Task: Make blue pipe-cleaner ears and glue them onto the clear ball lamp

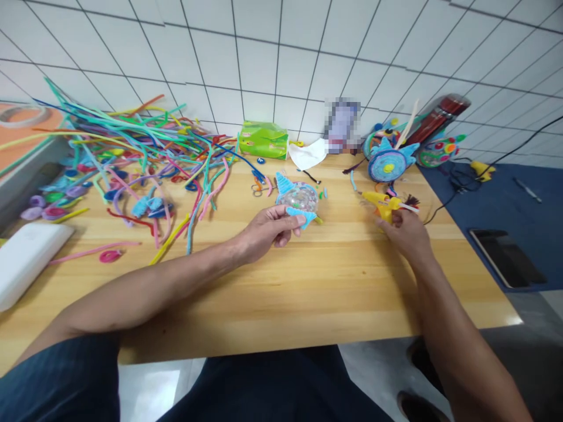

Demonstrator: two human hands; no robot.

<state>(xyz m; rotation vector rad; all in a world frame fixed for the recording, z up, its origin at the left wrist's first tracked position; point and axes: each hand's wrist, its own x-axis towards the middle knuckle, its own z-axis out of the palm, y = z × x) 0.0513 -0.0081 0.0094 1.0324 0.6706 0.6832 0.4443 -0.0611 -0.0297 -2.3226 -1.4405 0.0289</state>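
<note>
My left hand pinches a light blue fuzzy triangular piece between thumb and fingers. Just behind it sits a clear, rounded plastic craft piece with a blue triangle at its far left; whether the pinched piece is joined to it I cannot tell. Over to the right, my right hand is wrapped around a yellow hot glue gun, its nozzle pointing left. A white glue stick juts from the gun's rear. Small scissors lie left of the clear piece.
Many coloured pipe cleaners are heaped at the left, near a white box-shaped object. Green tissue pack and a pixelated upright screen stand by the wall. Finished-looking blue craft, red flask, black cable and phone are at right.
</note>
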